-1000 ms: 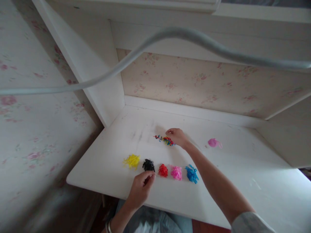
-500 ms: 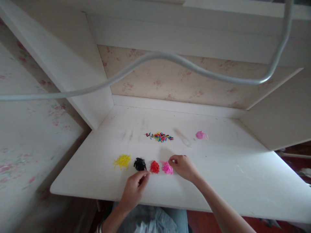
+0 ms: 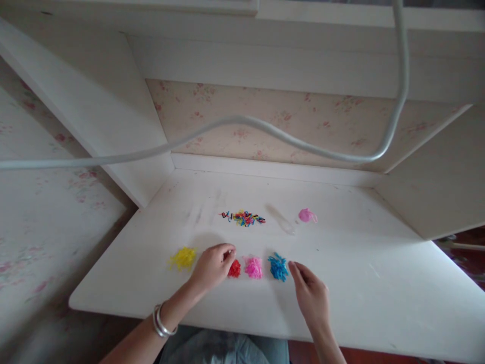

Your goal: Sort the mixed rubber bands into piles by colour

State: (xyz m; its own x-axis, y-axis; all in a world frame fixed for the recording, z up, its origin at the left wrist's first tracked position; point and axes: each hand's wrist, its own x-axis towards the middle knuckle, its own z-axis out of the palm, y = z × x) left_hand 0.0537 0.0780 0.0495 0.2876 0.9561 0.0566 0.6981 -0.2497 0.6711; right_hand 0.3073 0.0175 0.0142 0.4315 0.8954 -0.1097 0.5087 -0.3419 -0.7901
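My left hand (image 3: pixel 212 263) is closed in a pinch just above the red pile (image 3: pixel 234 269) of small thin pieces that look like rubber bands. What it holds, if anything, is too small to make out. The black pile is hidden behind this hand. My right hand (image 3: pixel 311 290) is also pinched, right beside the blue pile (image 3: pixel 278 267); nothing can be made out between its fingertips. A pink pile (image 3: pixel 253 267) lies between the red and blue ones, and a yellow pile (image 3: pixel 183 258) is at the left. Farther back lies a mixed-colour heap (image 3: pixel 245 218).
A clear, narrow plastic item (image 3: pixel 282 221) lies right of the mixed heap, with a round pink object (image 3: pixel 306 215) beyond it. A pale cable (image 3: pixel 242 120) crosses the view above the white table (image 3: pixel 359 288). White panels and a papered wall enclose the back.
My left hand has risen from the front of the black pile to the red one, covering the black. My right hand has moved right and nearer me, uncovering the blue pile. The view has shifted slightly.
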